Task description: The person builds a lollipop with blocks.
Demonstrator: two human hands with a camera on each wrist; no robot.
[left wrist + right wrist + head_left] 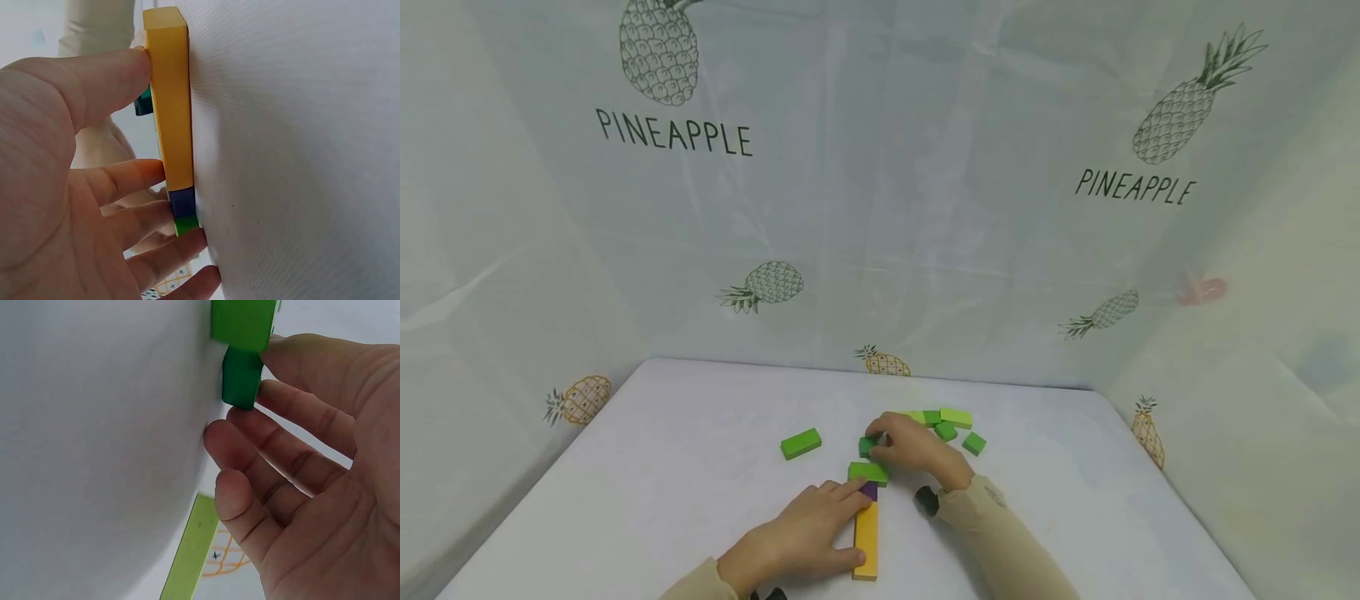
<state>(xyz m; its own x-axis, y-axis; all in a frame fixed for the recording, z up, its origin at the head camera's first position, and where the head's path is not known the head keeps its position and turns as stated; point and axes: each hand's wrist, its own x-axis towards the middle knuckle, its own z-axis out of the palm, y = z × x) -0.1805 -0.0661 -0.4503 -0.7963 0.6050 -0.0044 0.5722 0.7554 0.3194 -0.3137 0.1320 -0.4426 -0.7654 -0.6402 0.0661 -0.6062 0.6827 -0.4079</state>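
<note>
A long yellow block (866, 542), a short purple block (869, 492) and a light green block (868, 473) lie in one line on the table. My left hand (811, 529) rests along the left side of this line; its thumb and extended fingers (132, 178) touch the yellow and purple blocks. Just beyond the light green block, my right hand (917, 450) pinches a small dark green block (242, 378) between thumb and fingers. That block stays close to the tabletop, though whether it touches it I cannot tell.
One green block (801, 443) lies apart to the left. Behind and right of my right hand are yellow-green blocks (956, 417) and small green cubes (974, 443). A pineapple-printed sheet (910, 208) hangs behind and beside the white table (700, 467).
</note>
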